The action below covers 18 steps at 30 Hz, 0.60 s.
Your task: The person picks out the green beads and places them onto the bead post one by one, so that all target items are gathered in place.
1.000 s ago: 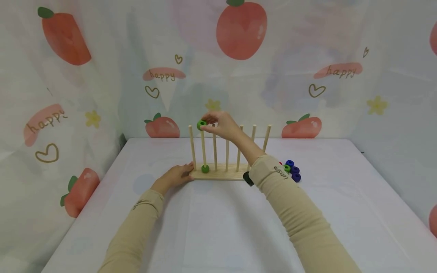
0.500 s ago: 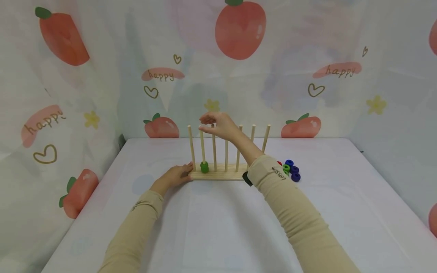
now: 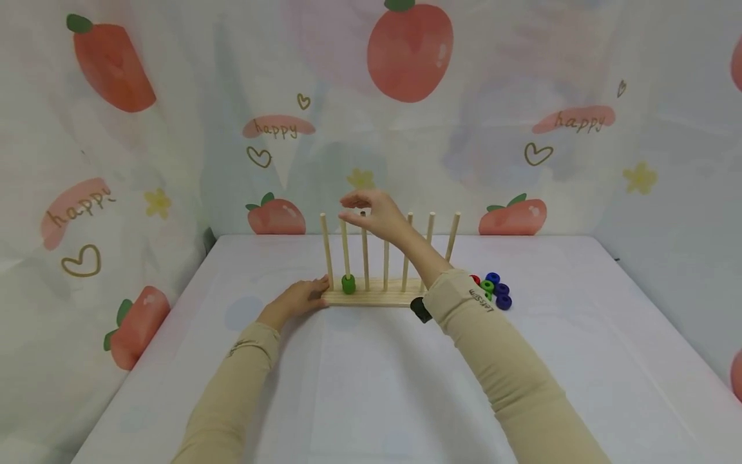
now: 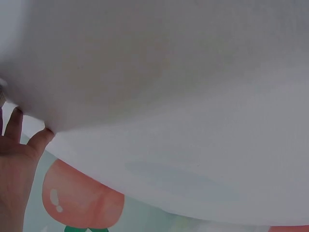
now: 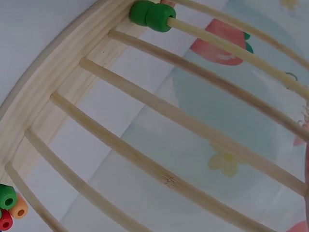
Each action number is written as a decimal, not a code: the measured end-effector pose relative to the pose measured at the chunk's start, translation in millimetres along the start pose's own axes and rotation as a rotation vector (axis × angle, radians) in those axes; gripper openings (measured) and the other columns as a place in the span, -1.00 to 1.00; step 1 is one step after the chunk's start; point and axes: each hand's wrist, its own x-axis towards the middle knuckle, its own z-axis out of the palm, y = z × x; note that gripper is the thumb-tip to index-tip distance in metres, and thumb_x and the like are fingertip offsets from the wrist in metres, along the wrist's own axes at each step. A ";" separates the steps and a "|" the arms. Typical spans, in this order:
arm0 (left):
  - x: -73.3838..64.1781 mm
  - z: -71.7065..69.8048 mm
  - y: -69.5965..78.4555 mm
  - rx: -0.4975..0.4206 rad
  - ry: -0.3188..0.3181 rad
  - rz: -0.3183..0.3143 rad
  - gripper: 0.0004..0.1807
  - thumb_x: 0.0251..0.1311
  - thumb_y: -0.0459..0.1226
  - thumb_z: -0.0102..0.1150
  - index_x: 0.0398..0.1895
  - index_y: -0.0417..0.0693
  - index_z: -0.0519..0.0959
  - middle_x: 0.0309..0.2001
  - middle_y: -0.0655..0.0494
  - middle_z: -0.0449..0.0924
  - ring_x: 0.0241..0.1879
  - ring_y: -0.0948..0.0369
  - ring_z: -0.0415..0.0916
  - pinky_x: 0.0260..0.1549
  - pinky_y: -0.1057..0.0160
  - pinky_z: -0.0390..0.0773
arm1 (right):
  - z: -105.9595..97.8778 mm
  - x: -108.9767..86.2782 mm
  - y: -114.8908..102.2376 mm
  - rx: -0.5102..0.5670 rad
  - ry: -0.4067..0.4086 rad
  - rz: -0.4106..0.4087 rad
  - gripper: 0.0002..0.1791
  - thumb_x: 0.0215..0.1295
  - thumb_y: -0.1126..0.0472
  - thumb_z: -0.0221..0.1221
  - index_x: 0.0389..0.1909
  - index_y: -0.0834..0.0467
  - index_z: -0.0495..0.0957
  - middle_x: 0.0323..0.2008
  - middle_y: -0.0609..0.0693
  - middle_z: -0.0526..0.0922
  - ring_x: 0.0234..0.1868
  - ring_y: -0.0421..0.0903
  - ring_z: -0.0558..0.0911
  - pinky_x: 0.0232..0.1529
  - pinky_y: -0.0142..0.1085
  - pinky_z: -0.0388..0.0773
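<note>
A wooden rack point(image 3: 371, 298) with a row of upright pegs stands near the middle of the table. Two green beads point(image 5: 152, 15) sit stacked at the bottom of its second peg from the left. My left hand point(image 3: 298, 298) holds the rack's left end, thumb at the front and fingers behind. In the left wrist view that hand shows at the left edge, its fingers spread apart. My right hand point(image 3: 373, 212) is raised at the top of the second peg, thumb and fingers parted around the peg's tip with no bead between them.
Right of the rack, partly behind my right sleeve point(image 3: 464, 296), lies a group of loose beads, among them a blue bead point(image 3: 492, 278), a purple bead point(image 3: 504, 302) and a red bead point(image 5: 5, 220). A dark device point(image 3: 420, 310) sits under the right wrist. Printed cloth walls surround the table.
The green bead held at the second peg's top has left my right hand and slid down onto the other green bead. Both hands have stayed almost in place; the right fingers have parted.
</note>
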 end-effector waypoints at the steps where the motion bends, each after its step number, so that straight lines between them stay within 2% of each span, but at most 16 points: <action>1: 0.4 0.0 0.2 0.002 -0.005 -0.002 -0.36 0.23 -0.17 0.15 0.30 -0.32 0.27 0.37 -0.15 0.16 0.34 -0.14 0.18 0.33 -0.07 0.21 | 0.2 -1.8 -0.5 0.005 0.004 0.005 -0.65 0.26 0.21 0.21 0.01 0.31 0.54 0.01 0.22 0.61 0.08 0.07 0.56 0.19 -0.14 0.47; 5: 0.9 0.3 0.6 -0.016 -0.016 -0.030 -0.34 0.22 -0.16 0.15 0.31 -0.29 0.26 0.38 -0.14 0.15 0.36 -0.14 0.16 0.34 -0.08 0.19 | 1.7 -9.1 -3.8 -0.006 0.019 -0.013 -0.65 0.27 0.21 0.20 0.02 0.31 0.54 0.03 0.21 0.61 0.10 0.09 0.54 0.16 -0.10 0.48; 8: 1.1 1.0 -0.1 -0.014 -0.009 -0.029 -0.34 0.22 -0.15 0.15 0.31 -0.30 0.26 0.37 -0.16 0.16 0.35 -0.15 0.17 0.34 -0.09 0.19 | 3.8 -16.0 -5.5 -0.011 0.042 -0.041 -0.65 0.26 0.22 0.20 0.01 0.32 0.55 0.03 0.21 0.62 0.09 0.10 0.54 0.13 -0.10 0.49; 14: 1.0 2.2 -2.3 0.005 0.006 -0.014 -0.36 0.22 -0.15 0.15 0.31 -0.28 0.28 0.36 -0.16 0.18 0.33 -0.15 0.20 0.32 -0.08 0.22 | 6.7 -30.6 -7.8 -0.039 0.096 -0.104 -0.62 0.24 0.25 0.22 0.04 0.32 0.53 0.05 0.19 0.60 0.17 0.07 0.50 0.28 -0.09 0.38; 18: 0.8 2.4 -2.1 0.003 0.002 -0.019 -0.37 0.23 -0.17 0.14 0.31 -0.28 0.29 0.37 -0.14 0.17 0.34 -0.14 0.19 0.33 -0.08 0.21 | 6.9 -37.7 -6.8 -0.034 0.130 -0.160 -0.62 0.22 0.28 0.23 0.04 0.33 0.52 0.06 0.20 0.59 0.18 0.09 0.48 0.29 -0.08 0.37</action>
